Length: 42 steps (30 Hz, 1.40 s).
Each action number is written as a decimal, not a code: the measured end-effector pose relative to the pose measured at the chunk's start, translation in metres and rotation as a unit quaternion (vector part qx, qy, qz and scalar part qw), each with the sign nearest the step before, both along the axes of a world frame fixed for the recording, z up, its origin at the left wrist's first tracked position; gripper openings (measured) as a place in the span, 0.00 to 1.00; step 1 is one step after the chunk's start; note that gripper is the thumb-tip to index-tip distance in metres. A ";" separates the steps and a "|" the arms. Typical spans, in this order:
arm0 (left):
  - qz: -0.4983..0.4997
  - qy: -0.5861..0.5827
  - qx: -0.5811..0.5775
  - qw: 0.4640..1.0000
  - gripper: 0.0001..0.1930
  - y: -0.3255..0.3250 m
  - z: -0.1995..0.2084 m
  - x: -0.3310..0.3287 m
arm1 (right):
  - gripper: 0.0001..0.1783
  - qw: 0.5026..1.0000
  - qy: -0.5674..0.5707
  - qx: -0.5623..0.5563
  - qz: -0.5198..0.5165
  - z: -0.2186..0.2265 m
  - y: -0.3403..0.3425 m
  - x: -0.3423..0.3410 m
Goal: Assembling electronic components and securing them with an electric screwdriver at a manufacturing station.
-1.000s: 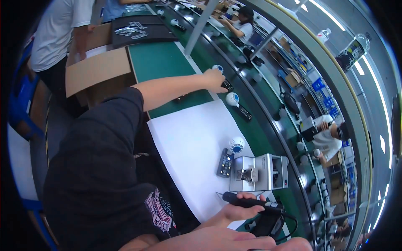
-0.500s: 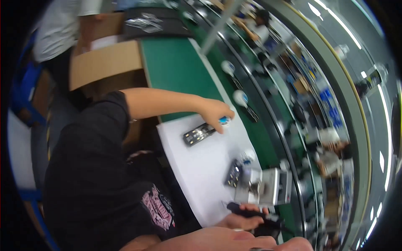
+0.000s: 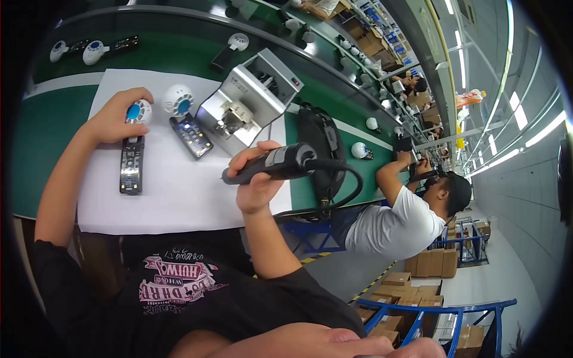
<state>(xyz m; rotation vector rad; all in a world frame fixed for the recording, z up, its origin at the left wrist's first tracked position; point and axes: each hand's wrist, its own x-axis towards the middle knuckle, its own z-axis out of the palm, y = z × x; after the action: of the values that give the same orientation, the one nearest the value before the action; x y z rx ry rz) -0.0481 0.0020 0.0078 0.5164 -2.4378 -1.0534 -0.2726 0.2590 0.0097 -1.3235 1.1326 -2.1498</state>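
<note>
My left hand point(image 3: 119, 116) is closed around the round white head, with a blue disc, of a small device point(image 3: 131, 167). The device's dark, narrow body lies on a white sheet, showing metallic parts. In my right hand point(image 3: 258, 185) is a black corded electric screwdriver point(image 3: 271, 163), its thin tip pointing left, apart from the device. Between my hands lies a second device point(image 3: 192, 137) of the same kind, untouched, beside a silver boxy machine point(image 3: 248, 104) with an open front.
The white sheet point(image 3: 173, 203) covers part of a green bench. Beyond it, a conveyor line carries more such devices point(image 3: 95, 51). A black bag-like object point(image 3: 322, 149) lies right of the machine, near the screwdriver's cord. A co-worker point(image 3: 397, 221) sits at the right.
The view has turned, so the bench now runs across the picture. My left hand is still on the device's head, and the right still grips the screwdriver.
</note>
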 end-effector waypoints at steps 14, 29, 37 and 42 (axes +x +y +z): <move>-0.017 -0.040 0.010 0.999 0.28 0.016 0.005 0.008 | 0.53 1.000 0.018 -0.003 -0.026 0.026 -0.029 0.010; -0.075 -0.002 0.025 0.997 0.31 0.015 -0.015 0.008 | 0.48 0.993 -0.013 0.055 0.101 0.031 -0.028 -0.017; -0.059 -0.043 -0.020 0.997 0.32 0.021 -0.010 0.009 | 0.47 0.968 0.113 -0.091 -0.203 0.085 -0.072 0.013; -0.024 -0.009 -0.047 0.999 0.30 0.020 -0.018 0.009 | 0.48 0.961 0.129 -0.046 -0.242 0.074 -0.092 0.013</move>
<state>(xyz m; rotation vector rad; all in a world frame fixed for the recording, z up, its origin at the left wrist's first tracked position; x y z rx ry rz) -0.0388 0.0217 -0.0106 0.4410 -2.5130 -0.9506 -0.2593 0.1672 0.0833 -1.5266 1.6190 -2.4360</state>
